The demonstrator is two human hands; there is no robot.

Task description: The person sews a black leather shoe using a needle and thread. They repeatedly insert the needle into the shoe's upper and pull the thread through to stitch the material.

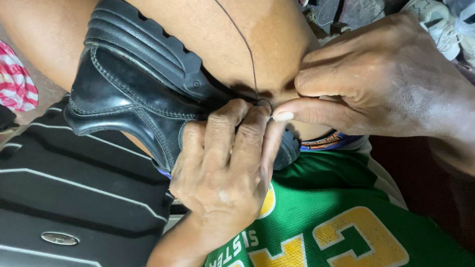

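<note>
At frame centre the left hand wraps the heel end of a black leather shoe, fingers curled over the upper's edge, clenched on it. Right hand comes in from the upper right, thumb and forefinger pinched tight at the seam where sole meets upper, just beside the left fingertips; it appears to grip a thin dark thread, though whether a needle is held cannot be told. Thread runs up from the pinch point across the bare knee toward the top edge. Shoe lies on its side, wedged between the person's legs, ridged black sole facing up, toe pointing left. Below: green jersey with yellow print, black ribbed case lower left. Striped pink cloth far left, white sneakers top right.
</note>
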